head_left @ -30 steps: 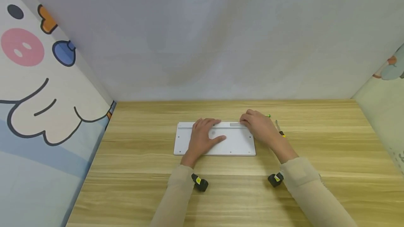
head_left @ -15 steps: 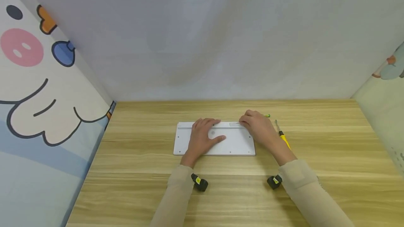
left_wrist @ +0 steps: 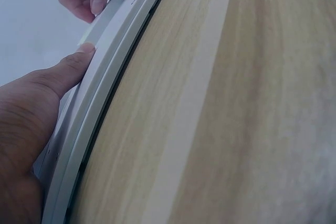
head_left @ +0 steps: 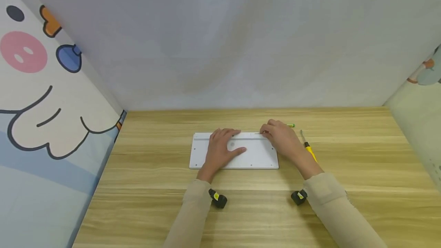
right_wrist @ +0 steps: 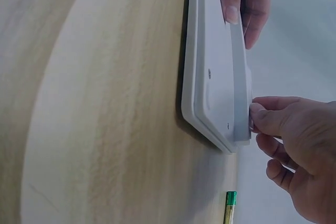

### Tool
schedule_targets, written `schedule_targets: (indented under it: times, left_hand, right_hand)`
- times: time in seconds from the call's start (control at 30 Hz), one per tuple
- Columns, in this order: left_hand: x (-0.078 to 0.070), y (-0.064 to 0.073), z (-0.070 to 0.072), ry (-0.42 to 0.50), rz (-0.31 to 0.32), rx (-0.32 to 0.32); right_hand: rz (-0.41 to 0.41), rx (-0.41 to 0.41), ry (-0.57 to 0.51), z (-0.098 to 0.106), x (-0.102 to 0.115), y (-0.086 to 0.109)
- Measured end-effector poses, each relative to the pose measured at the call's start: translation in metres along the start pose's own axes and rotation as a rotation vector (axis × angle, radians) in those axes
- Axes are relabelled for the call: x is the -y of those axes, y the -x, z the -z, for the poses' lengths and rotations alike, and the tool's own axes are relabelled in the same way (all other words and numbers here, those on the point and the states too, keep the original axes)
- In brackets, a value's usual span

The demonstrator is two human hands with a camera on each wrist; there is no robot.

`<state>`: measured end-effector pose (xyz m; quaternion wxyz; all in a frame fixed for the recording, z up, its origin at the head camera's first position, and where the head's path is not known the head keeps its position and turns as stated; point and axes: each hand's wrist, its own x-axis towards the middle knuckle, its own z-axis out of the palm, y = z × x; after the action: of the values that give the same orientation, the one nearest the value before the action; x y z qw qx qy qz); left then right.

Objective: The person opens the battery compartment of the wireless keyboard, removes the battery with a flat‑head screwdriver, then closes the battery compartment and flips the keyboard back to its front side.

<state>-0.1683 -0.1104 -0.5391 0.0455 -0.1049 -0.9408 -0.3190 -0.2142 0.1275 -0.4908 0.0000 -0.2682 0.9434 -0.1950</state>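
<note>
A white keyboard (head_left: 255,158) lies face down on the wooden table, its screw-dotted underside up and its raised ridge at the far side. My left hand (head_left: 220,151) rests on its left part, thumb stretched over the underside and fingers reaching the far edge. At the ridge's right end, thumb and forefinger of my right hand (head_left: 282,139) pinch a thin piece that looks like the battery cover (right_wrist: 250,81). The fingers hide most of this piece. In the right wrist view, the other fingers of the right hand (right_wrist: 310,150) curl beside the keyboard's edge.
A battery (head_left: 291,125) with a green end lies behind my right hand. To the right of that hand lies a yellow and black screwdriver (head_left: 310,151), partly hidden by the forearm. A pale curtain (head_left: 241,49) hangs behind the table (head_left: 138,186).
My right hand has shifted very slightly left along the ridge, uncovering more of the screwdriver and battery. The grey strip by its fingertips now looks white. My left hand stays put.
</note>
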Motion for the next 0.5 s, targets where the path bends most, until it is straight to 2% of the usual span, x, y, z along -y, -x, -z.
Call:
schedule_targets:
  times: [0.5]
  left_hand:
    - [0.0023,-0.0019,-0.0013,-0.013,0.004,0.003]
  right_hand:
    - [0.006,0.009,-0.006,-0.0017,-0.0024,-0.0007]
